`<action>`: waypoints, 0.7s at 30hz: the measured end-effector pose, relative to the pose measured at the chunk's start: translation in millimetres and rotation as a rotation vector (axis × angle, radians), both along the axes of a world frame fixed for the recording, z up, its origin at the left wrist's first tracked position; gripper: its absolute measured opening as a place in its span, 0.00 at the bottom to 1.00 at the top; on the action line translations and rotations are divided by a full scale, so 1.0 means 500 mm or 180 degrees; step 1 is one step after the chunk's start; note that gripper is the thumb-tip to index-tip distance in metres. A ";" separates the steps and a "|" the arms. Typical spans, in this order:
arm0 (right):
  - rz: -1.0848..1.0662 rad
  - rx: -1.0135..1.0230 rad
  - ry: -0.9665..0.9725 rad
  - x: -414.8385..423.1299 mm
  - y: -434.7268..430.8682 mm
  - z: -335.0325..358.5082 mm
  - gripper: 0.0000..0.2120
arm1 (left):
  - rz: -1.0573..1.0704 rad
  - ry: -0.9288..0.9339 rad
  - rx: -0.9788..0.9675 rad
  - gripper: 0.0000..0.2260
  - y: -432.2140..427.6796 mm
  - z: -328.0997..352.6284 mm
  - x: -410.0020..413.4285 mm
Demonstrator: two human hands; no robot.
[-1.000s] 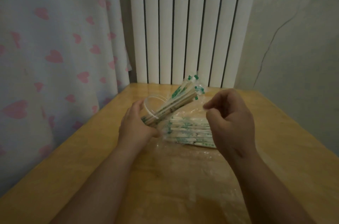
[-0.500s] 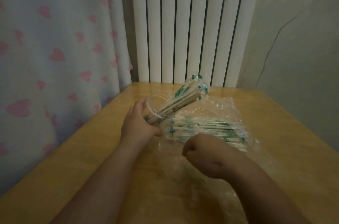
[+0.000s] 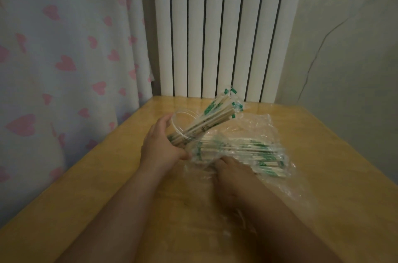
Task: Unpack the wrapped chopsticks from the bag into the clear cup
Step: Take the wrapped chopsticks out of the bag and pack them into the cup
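Tilting toward the upper right of the frame, the clear cup (image 3: 183,121) is gripped just left of centre by the left hand (image 3: 160,146), whose fingers and thumb are curled round its lower part. A sheaf of wrapped chopsticks (image 3: 212,115) is lodged in the cup, and their green-printed wrapper ends are seen sticking out past the rim toward the radiator (image 3: 215,25) at the top centre. Just right of the cup, a crumpled transparent bag (image 3: 260,126) is spread on the wooden table (image 3: 86,198). More wrapped pairs (image 3: 243,150) are laid inside it in a flat pile running from the centre toward the right of the frame. The right hand (image 3: 229,169) is placed at the near left end of that pile, against the bag's plastic. Its fingertips are hidden among the wrappers and film, so it cannot be told whether anything is pinched or the fingers merely rest there. Both forearms are extended up from the bottom edge of the frame. A pale curtain (image 3: 64,47) printed with pink hearts is hung down the left side, and a plain wall (image 3: 349,58) marked by a thin crack is seen at the upper right.
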State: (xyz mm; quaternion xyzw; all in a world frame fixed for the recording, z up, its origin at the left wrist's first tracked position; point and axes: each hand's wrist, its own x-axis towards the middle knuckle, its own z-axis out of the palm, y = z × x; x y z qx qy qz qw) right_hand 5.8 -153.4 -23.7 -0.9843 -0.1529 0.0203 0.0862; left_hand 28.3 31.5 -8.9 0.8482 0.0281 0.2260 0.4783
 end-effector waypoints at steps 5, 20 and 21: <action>-0.0132 -0.0265 -0.0324 0.009 0.001 0.006 0.20 | -0.0026 -0.0001 -0.0022 0.52 0.000 -0.001 0.000; -0.0257 -0.0335 -0.0354 0.015 0.006 0.012 0.15 | 0.0000 -0.0033 0.0088 0.51 -0.003 -0.001 -0.004; -0.0266 -0.0372 -0.0320 0.015 0.007 0.010 0.15 | -0.0007 -0.0025 0.0073 0.52 -0.003 -0.001 -0.004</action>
